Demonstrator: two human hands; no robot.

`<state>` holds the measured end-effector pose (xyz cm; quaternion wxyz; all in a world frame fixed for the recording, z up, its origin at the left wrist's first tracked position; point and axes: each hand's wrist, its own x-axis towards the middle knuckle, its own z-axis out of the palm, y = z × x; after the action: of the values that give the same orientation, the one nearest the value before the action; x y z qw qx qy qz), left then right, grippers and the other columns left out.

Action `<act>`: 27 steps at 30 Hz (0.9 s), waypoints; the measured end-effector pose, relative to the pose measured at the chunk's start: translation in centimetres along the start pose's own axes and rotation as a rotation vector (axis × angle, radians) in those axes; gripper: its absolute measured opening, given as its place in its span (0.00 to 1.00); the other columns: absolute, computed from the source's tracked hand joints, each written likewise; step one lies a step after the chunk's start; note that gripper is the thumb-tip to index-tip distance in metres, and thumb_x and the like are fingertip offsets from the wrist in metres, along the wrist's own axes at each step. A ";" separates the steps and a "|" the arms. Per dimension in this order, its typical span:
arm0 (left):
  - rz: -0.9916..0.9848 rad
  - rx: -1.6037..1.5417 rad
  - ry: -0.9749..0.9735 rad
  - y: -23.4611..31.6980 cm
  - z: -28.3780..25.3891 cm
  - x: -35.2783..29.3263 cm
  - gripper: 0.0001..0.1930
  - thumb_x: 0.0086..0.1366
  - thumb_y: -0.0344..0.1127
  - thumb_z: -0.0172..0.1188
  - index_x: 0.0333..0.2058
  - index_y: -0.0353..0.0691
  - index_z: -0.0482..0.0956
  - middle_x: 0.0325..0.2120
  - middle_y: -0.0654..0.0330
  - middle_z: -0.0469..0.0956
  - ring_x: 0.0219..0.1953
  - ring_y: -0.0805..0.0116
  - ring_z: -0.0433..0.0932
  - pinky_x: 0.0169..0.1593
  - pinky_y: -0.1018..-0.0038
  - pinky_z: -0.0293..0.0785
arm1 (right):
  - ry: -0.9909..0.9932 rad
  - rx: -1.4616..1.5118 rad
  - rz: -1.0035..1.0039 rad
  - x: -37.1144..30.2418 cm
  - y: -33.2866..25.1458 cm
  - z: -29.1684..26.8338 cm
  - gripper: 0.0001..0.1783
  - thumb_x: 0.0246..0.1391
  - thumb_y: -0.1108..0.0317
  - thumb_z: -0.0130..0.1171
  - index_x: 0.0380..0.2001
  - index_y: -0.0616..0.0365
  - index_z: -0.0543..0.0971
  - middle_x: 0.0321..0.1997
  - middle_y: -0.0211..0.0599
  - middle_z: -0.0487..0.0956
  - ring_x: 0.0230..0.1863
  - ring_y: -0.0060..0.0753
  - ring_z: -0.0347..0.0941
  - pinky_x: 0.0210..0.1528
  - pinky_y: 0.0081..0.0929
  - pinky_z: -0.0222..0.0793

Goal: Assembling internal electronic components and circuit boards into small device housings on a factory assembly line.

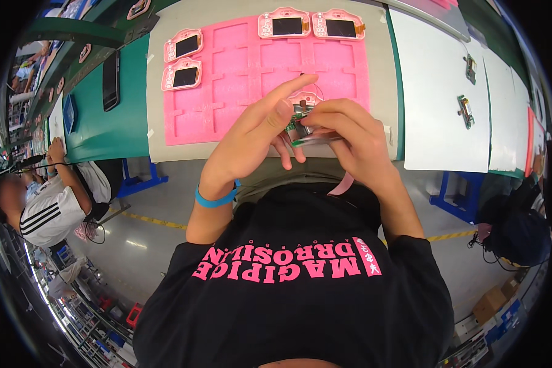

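Observation:
Both hands meet above the near edge of a pink foam tray (233,101) with shallow compartments. My left hand (251,129), a blue band on its wrist, has its index finger stretched out and its thumb against a small green circuit board (295,122). My right hand (356,132) pinches the board's other side, fingers bent over it. A shiny, dark flat part shows at the board, partly hidden by the fingers. Just beyond the hands is part of a pink casing (305,97) with a thin wire; whether it touches the board I cannot tell.
Pink casings with dark screens lie at the tray's left (185,75) and far right (338,26). Two small circuit boards (465,111) rest on a white sheet (432,92) to the right. A black phone-like slab (111,81) lies left, near a seated person (58,202).

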<state>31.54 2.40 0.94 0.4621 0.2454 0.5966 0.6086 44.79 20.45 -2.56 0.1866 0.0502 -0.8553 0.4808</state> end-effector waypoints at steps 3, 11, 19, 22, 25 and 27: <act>0.040 -0.024 -0.014 -0.6 -0.4 -0.1 0.39 0.82 0.62 0.46 0.77 0.35 0.61 0.48 0.42 0.85 0.26 0.64 0.84 0.21 0.81 0.76 | -0.003 -0.031 -0.053 0.7 -0.3 0.2 0.25 0.44 0.90 0.61 0.46 0.61 0.88 0.53 0.39 0.84 0.45 0.34 0.80 0.47 0.28 0.79; -0.009 0.024 0.057 -0.6 -1.3 -2.0 0.34 0.84 0.56 0.49 0.77 0.40 0.62 0.35 0.55 0.82 0.26 0.68 0.81 0.25 0.80 0.74 | 0.016 0.054 0.073 1.2 -0.7 0.5 0.23 0.43 0.90 0.63 0.43 0.61 0.89 0.51 0.38 0.85 0.46 0.34 0.80 0.47 0.27 0.78; 0.107 0.089 0.116 -2.0 -1.4 -2.0 0.35 0.78 0.46 0.50 0.77 0.33 0.60 0.41 0.50 0.85 0.25 0.69 0.81 0.26 0.81 0.73 | 0.011 -0.120 -0.006 1.8 -0.4 1.8 0.20 0.44 0.88 0.66 0.42 0.62 0.89 0.50 0.38 0.85 0.45 0.34 0.80 0.46 0.25 0.76; 0.115 0.096 0.097 -1.6 -1.4 -2.2 0.36 0.78 0.49 0.50 0.77 0.32 0.61 0.41 0.50 0.85 0.23 0.70 0.79 0.25 0.82 0.71 | 0.007 0.088 0.139 1.9 -0.4 1.7 0.20 0.44 0.87 0.67 0.43 0.61 0.89 0.50 0.38 0.85 0.45 0.34 0.80 0.45 0.25 0.76; 0.113 0.091 0.115 -1.5 -2.0 -2.8 0.35 0.77 0.48 0.52 0.76 0.34 0.64 0.40 0.51 0.85 0.25 0.69 0.78 0.28 0.80 0.71 | 0.027 0.135 0.185 2.1 -0.8 1.4 0.20 0.45 0.86 0.68 0.43 0.60 0.89 0.50 0.36 0.85 0.44 0.34 0.81 0.45 0.26 0.76; 0.100 0.078 0.168 -1.4 -2.9 -3.5 0.32 0.76 0.44 0.57 0.75 0.39 0.67 0.38 0.54 0.85 0.29 0.67 0.79 0.33 0.76 0.74 | 0.070 0.095 0.178 2.3 -1.5 1.0 0.20 0.45 0.85 0.69 0.43 0.57 0.89 0.49 0.32 0.86 0.42 0.34 0.81 0.43 0.26 0.77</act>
<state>31.02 -2.29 0.01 0.3697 0.2407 0.6437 0.6254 42.83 19.01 -0.97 0.1703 -0.0338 -0.8256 0.5369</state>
